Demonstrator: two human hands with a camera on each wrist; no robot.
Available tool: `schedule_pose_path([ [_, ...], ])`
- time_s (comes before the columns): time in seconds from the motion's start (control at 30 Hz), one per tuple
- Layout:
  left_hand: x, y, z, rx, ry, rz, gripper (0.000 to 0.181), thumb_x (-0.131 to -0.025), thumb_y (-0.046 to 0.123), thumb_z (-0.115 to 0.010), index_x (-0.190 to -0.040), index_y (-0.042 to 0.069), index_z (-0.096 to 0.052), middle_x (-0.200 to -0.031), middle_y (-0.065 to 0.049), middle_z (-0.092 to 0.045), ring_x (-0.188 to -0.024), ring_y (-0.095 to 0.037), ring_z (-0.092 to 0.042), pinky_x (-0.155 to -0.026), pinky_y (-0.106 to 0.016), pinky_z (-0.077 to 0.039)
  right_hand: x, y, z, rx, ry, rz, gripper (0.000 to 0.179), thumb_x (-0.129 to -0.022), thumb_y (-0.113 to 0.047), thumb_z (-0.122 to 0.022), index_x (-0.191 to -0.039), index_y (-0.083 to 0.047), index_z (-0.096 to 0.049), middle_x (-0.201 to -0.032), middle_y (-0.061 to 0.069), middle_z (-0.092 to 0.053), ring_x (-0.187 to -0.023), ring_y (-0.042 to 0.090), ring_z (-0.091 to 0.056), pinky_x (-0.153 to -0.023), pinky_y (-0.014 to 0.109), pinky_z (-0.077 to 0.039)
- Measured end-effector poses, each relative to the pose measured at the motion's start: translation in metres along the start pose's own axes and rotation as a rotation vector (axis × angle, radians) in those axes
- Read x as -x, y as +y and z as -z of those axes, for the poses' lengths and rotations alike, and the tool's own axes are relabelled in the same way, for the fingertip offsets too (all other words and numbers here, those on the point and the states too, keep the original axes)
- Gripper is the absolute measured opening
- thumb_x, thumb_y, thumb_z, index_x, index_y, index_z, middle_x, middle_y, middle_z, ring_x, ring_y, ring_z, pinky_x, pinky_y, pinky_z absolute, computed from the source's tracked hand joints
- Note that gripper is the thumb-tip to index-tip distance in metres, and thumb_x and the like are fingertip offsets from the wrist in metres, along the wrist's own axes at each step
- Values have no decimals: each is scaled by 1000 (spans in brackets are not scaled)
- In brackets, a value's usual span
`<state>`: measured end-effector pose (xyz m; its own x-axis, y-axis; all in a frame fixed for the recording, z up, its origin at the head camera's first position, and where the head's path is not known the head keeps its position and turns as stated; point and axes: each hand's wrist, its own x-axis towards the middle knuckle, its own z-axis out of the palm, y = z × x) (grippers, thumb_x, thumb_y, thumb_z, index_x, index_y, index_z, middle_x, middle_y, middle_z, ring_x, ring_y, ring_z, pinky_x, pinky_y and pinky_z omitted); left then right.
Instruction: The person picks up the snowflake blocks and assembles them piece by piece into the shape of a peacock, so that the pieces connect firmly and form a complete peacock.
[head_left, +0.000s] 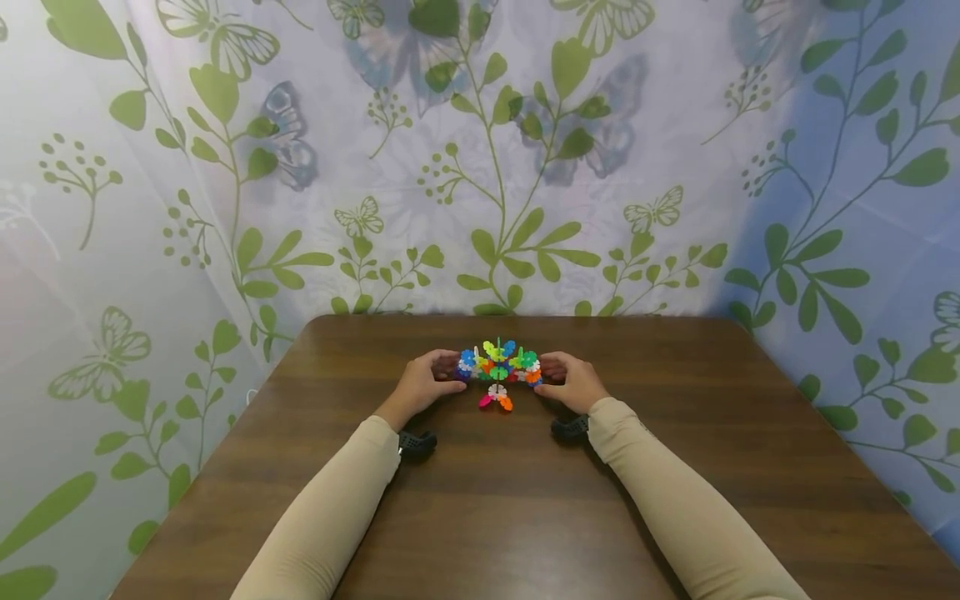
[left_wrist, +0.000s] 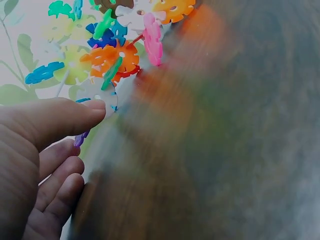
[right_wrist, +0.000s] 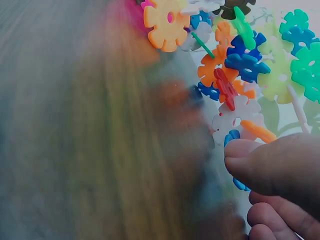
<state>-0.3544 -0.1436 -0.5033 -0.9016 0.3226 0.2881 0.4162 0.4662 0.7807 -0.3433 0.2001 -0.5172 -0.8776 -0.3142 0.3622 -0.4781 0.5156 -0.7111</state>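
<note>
A model of interlocking flower-shaped plastic discs [head_left: 498, 372], in many bright colours, stands near the far side of the table. The left hand [head_left: 423, 383] grips its left end. In the left wrist view, that thumb presses on a white disc [left_wrist: 109, 95], and a purple disc [left_wrist: 80, 138] shows between thumb and fingers. At the opposite end, the right hand [head_left: 576, 382] pinches a blue disc [right_wrist: 240, 184] beside a white disc [right_wrist: 227, 117]. Pink and orange discs stick out at the model's front, nearest the person. The fingertips behind the model are partly hidden.
The brown wooden table [head_left: 495, 500] has a glossy surface that reflects the discs. Behind it hangs a pale curtain [head_left: 420, 208] printed with green leaves and butterflies. A black strap [head_left: 417, 444] is on each wrist, next to the beige sleeves.
</note>
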Motion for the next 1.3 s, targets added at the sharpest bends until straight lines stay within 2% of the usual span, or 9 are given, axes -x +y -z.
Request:
schedule_pose_path([
  [0.27, 5, 1, 2, -14, 5, 11, 54, -88, 13, -89, -136, 3, -65, -128, -11, -71, -114, -27, -68, -101, -44, -53, 2, -2, 4, 9, -9, -14, 61, -87, -16, -90, -137, 6, -62, -123, 17, -71, -109, 34, -68, -98, 50, -54],
  [0.5, 8, -4, 7, 48, 11, 3, 57, -88, 8, -89, -138, -2, -63, -128, -14, -71, -115, -30, -68, -101, -47, -53, 6, 4, 10, -27, -1, -8, 62, -87, -15, -90, -137, 7, -62, -124, 18, -71, -110, 35, -68, -98, 51, -53],
  [0.63, 9, -6, 13, 44, 13, 20, 59, -87, 6, -89, -139, -3, -63, -128, -14, -71, -115, -30, -67, -101, -47, -53, 10, 8, 17, -41, 1, -2, 62, -88, -15, -90, -137, 8, -61, -124, 18, -71, -111, 36, -68, -99, 52, -53],
  [0.83, 11, -6, 18, 36, -8, 28, 59, -88, 5, -87, -140, -4, -61, -131, -15, -69, -118, -33, -66, -102, -49, -52, 19, 11, 29, -37, 9, -46, 63, -88, -13, -89, -139, 9, -59, -126, 19, -70, -113, 37, -66, -100, 53, -52],
  [1.07, 12, -11, 19, 30, -26, 35, 59, -87, 4, -88, -140, -4, -61, -133, -15, -68, -120, -33, -65, -102, -48, -52, 22, 9, 32, -33, -5, -71, 61, -90, -13, -88, -139, 9, -59, -126, 20, -70, -114, 38, -66, -100, 54, -51],
  [1.3, 11, -10, 22, 30, -17, 7, 60, -87, 3, -88, -140, -5, -61, -132, -17, -68, -118, -34, -66, -100, -49, -53, 19, 11, 31, -8, 6, -49, 59, -91, -16, -87, -138, 8, -60, -124, 18, -71, -112, 36, -67, -98, 53, -52],
])
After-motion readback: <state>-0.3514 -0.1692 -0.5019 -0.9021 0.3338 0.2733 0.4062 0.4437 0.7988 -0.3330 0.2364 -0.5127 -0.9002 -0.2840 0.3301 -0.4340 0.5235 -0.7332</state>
